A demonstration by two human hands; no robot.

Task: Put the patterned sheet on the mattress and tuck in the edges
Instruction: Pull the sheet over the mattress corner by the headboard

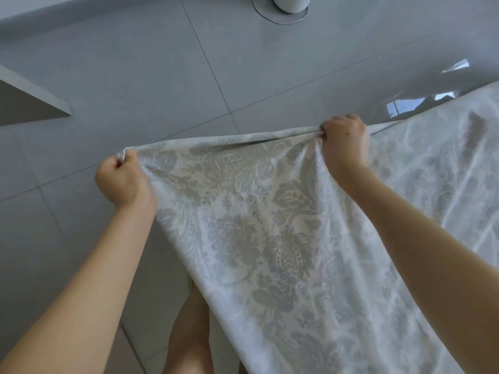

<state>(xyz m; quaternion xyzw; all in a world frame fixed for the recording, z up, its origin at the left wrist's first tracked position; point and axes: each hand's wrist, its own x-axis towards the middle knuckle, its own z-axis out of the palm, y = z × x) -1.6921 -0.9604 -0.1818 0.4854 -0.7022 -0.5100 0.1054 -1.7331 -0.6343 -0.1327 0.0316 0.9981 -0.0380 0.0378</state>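
Observation:
The patterned sheet (264, 225), cream with a grey floral damask print, hangs stretched in front of me over the tiled floor and runs off to the right edge of the view. My left hand (121, 182) is closed on the sheet's upper left corner. My right hand (345, 141) is clenched on the top hem further right, with the hem pulled taut between the two hands. No mattress is in view.
Glossy grey floor tiles (162, 76) fill the background. A white round-based object (290, 6) stands at the top. A grey angular furniture edge (32, 101) juts in at the left. My bare leg (189, 327) shows below the sheet.

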